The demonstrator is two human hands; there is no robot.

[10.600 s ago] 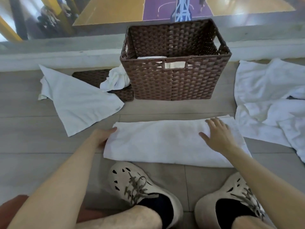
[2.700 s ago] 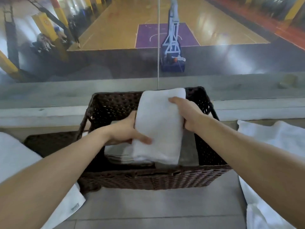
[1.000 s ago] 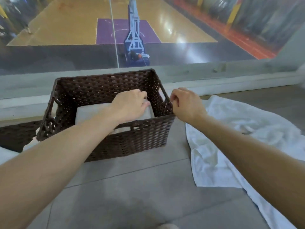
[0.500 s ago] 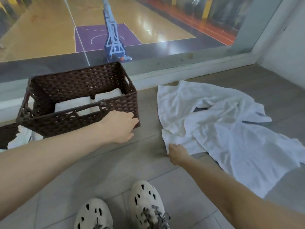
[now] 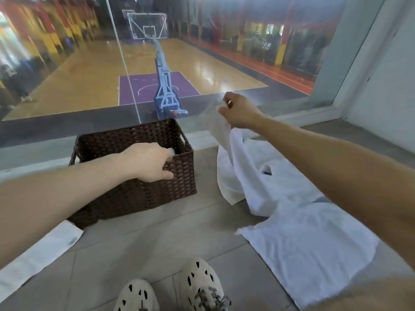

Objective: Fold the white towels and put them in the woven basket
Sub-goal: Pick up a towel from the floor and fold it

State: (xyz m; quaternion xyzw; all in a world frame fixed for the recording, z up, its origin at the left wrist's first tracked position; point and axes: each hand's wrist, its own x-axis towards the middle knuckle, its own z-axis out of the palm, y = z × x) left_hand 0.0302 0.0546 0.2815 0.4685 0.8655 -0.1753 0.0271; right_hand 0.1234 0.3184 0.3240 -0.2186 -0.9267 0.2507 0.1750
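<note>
Towel (image 5: 231, 167) corner's pinched up off the floor (image 5: 157, 239) in right hand (image 5: 239, 112) fingers, left hand (image 5: 147, 162) fingers curled over the near rim of the woven basket (image 5: 134, 196).

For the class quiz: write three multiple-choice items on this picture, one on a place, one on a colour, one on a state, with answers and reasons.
1. Where is the left hand? A raised overhead; B at the front rim of the woven basket; C out of sight.
2. Basket colour? A dark brown; B white; C green.
3. The towel in the right hand is: A folded flat; B in the basket; C lifted, hanging crumpled.
Answers: B, thumb on its front wall; A, dark brown weave; C, it hangs from pinching fingers.
</note>
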